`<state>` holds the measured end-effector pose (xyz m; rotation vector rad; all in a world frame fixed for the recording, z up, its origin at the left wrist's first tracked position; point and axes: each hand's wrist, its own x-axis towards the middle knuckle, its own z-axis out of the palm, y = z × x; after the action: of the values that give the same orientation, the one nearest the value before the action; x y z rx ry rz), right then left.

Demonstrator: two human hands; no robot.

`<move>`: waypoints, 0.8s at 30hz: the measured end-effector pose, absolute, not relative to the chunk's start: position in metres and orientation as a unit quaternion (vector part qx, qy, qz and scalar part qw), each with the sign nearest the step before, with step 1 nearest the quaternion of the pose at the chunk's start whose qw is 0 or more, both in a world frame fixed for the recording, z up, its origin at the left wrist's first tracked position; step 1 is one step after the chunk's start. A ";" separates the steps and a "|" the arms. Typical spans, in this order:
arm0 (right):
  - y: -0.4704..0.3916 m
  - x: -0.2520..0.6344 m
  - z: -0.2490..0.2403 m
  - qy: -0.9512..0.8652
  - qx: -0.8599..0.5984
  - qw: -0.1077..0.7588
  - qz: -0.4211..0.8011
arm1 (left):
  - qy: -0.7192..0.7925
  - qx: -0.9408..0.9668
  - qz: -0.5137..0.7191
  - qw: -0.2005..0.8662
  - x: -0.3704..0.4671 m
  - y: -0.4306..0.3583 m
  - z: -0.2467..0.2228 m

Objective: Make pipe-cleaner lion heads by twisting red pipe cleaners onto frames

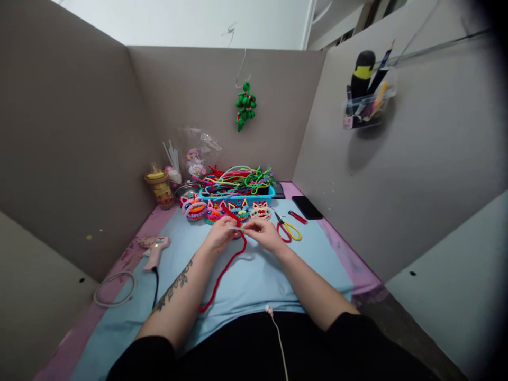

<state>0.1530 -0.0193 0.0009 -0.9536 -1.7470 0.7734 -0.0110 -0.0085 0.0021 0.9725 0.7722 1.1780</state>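
My left hand is closed, its fingers pinching a long red chenille stem. One end of the stem sticks up beyond my fingers, and the rest trails down over the cloth towards my body. A thin white stick lies across the stem between my two hands. My right hand is closed too, with thumb and fingertips at the right end of that stick. Just behind my hands stand several colourful fuzzy animal heads, among them a pink and orange one and a cream one.
A blue basket of coloured chenille stems stands at the back. Scissors, a red cutter and a black phone lie to the right. Leftwards are a pink glue gun, a coiled cable and a drink cup. Partitions enclose the table.
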 end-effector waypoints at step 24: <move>-0.019 0.175 -0.011 -0.738 -0.395 0.535 0.114 | 0.392 0.489 0.573 0.528 -0.014 -0.003 -0.004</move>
<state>0.1753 -0.0193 -0.0113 -0.9406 -1.7595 0.2723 -0.0140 -0.0028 -0.0036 1.1694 0.9366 1.3697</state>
